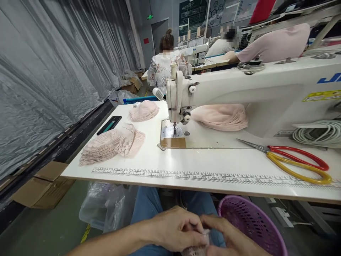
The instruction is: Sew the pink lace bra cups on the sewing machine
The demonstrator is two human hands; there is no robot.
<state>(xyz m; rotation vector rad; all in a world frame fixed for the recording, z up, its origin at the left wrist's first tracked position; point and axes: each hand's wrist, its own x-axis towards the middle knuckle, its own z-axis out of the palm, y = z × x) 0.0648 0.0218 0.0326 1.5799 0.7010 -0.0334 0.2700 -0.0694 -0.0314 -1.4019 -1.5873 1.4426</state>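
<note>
Both my hands are low in my lap, below the table's front edge. My left hand (174, 229) and my right hand (229, 238) are closed together, pinching a small piece of pale pink lace (195, 249) between their fingers. Most of that piece is hidden by the fingers. On the white table (213, 161) a pile of pink lace pieces (110, 145) lies at the left. A smaller lace piece (144, 111) lies behind it. The white sewing machine (239, 92) stands ahead, its needle (174, 128) over the plate.
Scissors with red and yellow handles (295, 160) lie at the right. A stack of pink fabric (221, 116) sits behind the machine arm. A black phone (109, 125) lies at the table's left. A purple basket (253, 222) stands by my right knee. Other people sit at machines farther back.
</note>
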